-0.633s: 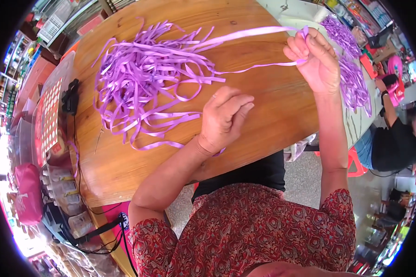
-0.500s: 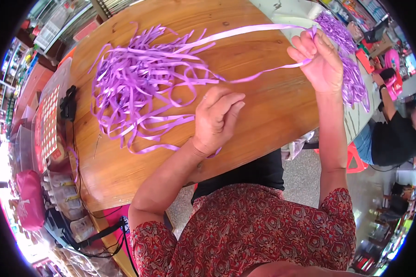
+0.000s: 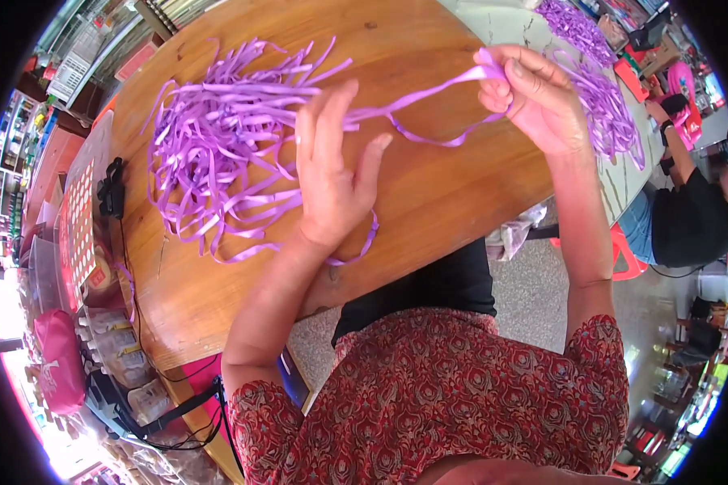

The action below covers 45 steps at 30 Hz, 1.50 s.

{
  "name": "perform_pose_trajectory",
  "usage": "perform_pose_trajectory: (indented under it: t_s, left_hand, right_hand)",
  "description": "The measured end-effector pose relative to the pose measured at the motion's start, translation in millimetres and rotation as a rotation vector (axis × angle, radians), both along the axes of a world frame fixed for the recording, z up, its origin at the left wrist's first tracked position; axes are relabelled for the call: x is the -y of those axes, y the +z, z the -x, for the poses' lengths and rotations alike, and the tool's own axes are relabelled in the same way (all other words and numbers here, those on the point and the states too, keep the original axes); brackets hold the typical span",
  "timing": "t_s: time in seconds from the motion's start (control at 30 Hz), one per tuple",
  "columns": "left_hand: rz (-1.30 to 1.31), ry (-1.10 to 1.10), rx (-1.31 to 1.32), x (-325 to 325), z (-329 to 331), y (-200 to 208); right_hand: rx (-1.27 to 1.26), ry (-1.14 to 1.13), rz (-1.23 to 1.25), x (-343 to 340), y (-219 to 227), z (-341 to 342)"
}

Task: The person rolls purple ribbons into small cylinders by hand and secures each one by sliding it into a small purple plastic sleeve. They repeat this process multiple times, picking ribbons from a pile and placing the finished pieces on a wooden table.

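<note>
A tangled heap of purple ribbons (image 3: 218, 137) lies on the left part of the wooden table. My right hand (image 3: 534, 97) is raised over the table's right side, fingers pinched on a purple ribbon. From there the ribbon (image 3: 437, 89) runs left in two strands, an upper one towards the heap and a lower one that sags. My left hand (image 3: 332, 170) is open at the heap's right edge, fingers stretched up and thumb apart. Its fingers overlap the ribbons in view; whether they touch them I cannot tell.
Beyond the right edge of the wooden table (image 3: 429, 202), a pale table (image 3: 501, 20) bears more purple ribbons (image 3: 611, 121). A black cable (image 3: 112, 190) runs down the left side, near a pink pouch (image 3: 59, 362). Another person (image 3: 687, 218) is at the far right.
My left hand has moved left and its fingers have opened out. The right hand has shifted slightly left with the ribbon, and the upper strand, taut before, now hangs lower.
</note>
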<state>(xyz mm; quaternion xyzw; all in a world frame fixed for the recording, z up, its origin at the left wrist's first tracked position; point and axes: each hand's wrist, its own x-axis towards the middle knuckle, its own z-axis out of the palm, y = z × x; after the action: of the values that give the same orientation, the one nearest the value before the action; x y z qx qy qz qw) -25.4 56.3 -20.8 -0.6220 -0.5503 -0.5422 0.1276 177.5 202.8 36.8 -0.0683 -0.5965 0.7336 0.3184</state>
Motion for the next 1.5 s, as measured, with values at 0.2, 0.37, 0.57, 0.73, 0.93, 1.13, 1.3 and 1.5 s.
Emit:
perform_pose_trajectory:
  t_s: [0.2,0.37,0.57,0.73,0.93,1.13,1.3,1.5]
  left_hand:
    - [0.224,-0.443,0.204,-30.8,-1.6,2.1]
    - [0.113,-0.378,0.595,-18.4,21.4,12.0]
    - [0.001,-0.1,0.734,30.7,113.4,27.0]
    - [0.047,0.802,-0.074,73.3,175.4,21.0]
    - [0.022,0.5,-0.358,50.3,110.5,25.9]
    - [0.107,0.083,-0.187,30.5,45.3,19.0]
    - [0.224,-0.162,-0.078,30.8,13.6,-0.9]
    - [0.124,-0.134,-0.104,10.2,-5.3,12.0]
  right_hand:
    - [0.023,0.116,-0.174,9.8,13.2,3.7]
    - [0.063,0.025,-0.137,4.6,9.1,-3.2]
    - [0.288,-0.153,-0.185,-24.6,-19.7,-23.0]
    - [0.635,-0.442,-0.584,-28.5,-47.2,-8.1]
    - [0.675,-0.574,-1.437,-1.1,-67.3,31.6]
    - [0.62,-0.487,-1.385,20.4,-83.8,49.3]
    - [0.501,-0.444,-1.212,18.9,-78.5,36.5]
    - [0.446,-0.363,-1.02,49.6,-36.3,20.9]
